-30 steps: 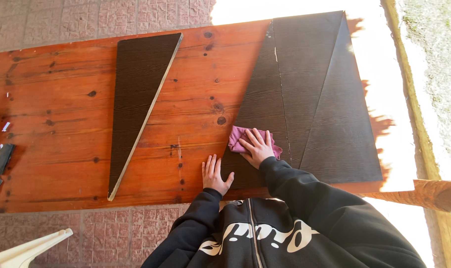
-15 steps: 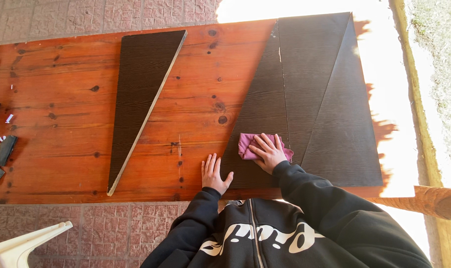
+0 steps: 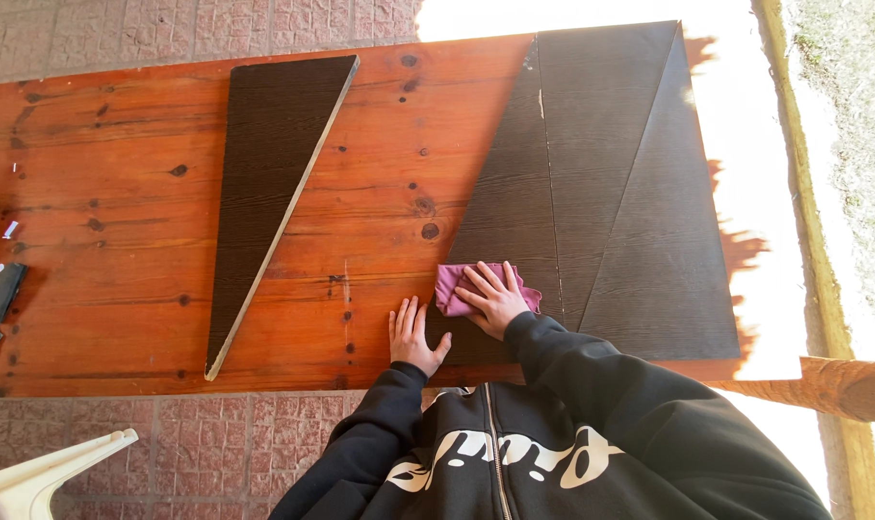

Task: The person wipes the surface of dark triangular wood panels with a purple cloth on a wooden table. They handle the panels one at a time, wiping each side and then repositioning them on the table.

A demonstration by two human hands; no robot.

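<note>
Right hand (image 3: 492, 299) flat, fingers spread, pressing a pink cloth (image 3: 454, 286) onto the near corner of a dark wood-grain panel (image 3: 514, 221); cloth crumpled under the palm, its left edge poking out toward the bare wood. Left hand (image 3: 413, 335) released, palm down, fingers splayed on the reddish pine worktop (image 3: 110, 250), just beside the panel's near left edge and close to the right hand, holding nothing. Dark triangular panels laid edge to edge on the right part of the worktop, forming a broad slab: the one under the cloth, a narrow middle piece (image 3: 591, 164), and a far right piece (image 3: 664, 260) reaching the worktop's sunlit end. Separate long dark triangle (image 3: 269, 183) well apart to the left, point toward the near edge, pale edge strip along its right side. Small dark blocks (image 3: 1, 292) and white scraps (image 3: 10, 229) at the far left rim. Black sleeves and zipped hooded top at the bottom. Corner of a white plastic chair (image 3: 43, 477) at lower left over brick paving (image 3: 216, 443). Wooden beam (image 3: 832, 385) at lower right.
</note>
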